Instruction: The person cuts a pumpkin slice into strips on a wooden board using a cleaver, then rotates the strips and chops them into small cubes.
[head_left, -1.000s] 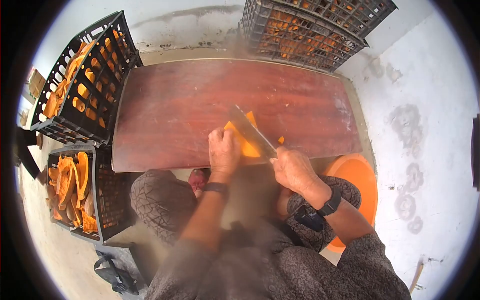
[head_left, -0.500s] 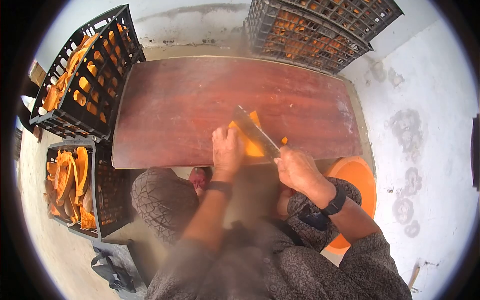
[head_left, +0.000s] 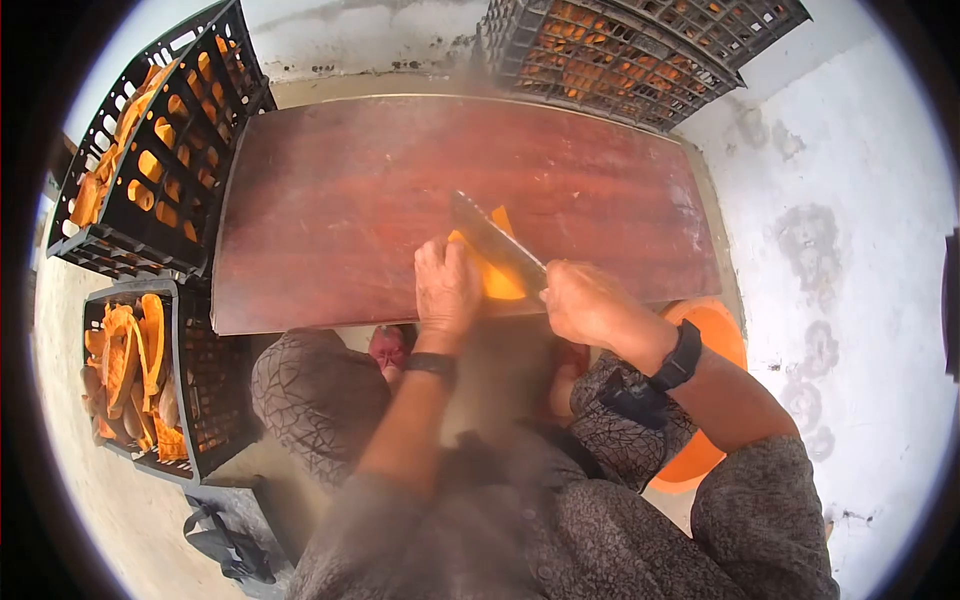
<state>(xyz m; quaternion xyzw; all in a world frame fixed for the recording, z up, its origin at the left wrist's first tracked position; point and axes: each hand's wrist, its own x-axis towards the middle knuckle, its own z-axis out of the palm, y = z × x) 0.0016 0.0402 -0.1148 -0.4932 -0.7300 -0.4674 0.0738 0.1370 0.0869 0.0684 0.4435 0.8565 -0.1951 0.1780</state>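
My right hand is wrapped round the handle of a kitchen knife, whose long blade points to the far left. Under and beside the blade lies a flat orange pumpkin piece near the front edge of the red-brown table. Fingers curled, my left hand presses on the left side of that piece, close to the blade. A tip of orange flesh shows beyond the far side of the knife.
Black crates of orange pumpkin pieces stand at the left, one upper crate and one lower crate. More stacked crates are at the back right. An orange basin sits beside my right knee, near the white wall.
My right hand and the knife have shifted slightly left and up, the blade still at the pumpkin piece. A small orange bit by the knife no longer shows. The whole view has shifted slightly.
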